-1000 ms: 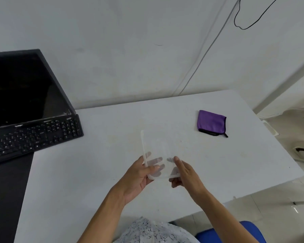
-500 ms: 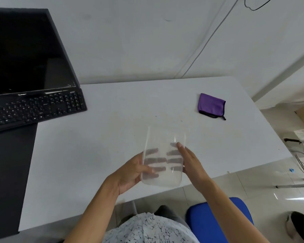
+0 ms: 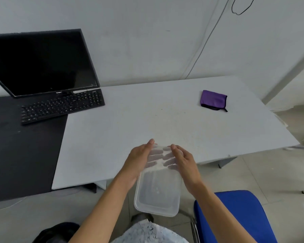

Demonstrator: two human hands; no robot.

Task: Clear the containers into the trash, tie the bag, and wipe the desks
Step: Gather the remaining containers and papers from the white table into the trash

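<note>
A clear plastic container (image 3: 158, 193) hangs in front of me, past the near edge of the white desk (image 3: 147, 120). My left hand (image 3: 139, 160) grips its far end from the left, thumb on top and fingers showing through the plastic. From the right, my right hand (image 3: 182, 162) holds the same end the same way. The container's near end points down toward my lap. I see nothing inside it. A folded purple cloth (image 3: 213, 99) lies at the far right of the desk.
A black monitor (image 3: 42, 62) and black keyboard (image 3: 61, 106) stand at the back left, partly on a black desk (image 3: 25, 146). A blue chair (image 3: 239, 216) is at my lower right. A dark thing (image 3: 56, 232) lies on the floor at lower left.
The container has come off the desk toward me and tipped so its near end points down. Both hands moved back with it, still gripping its far end.
</note>
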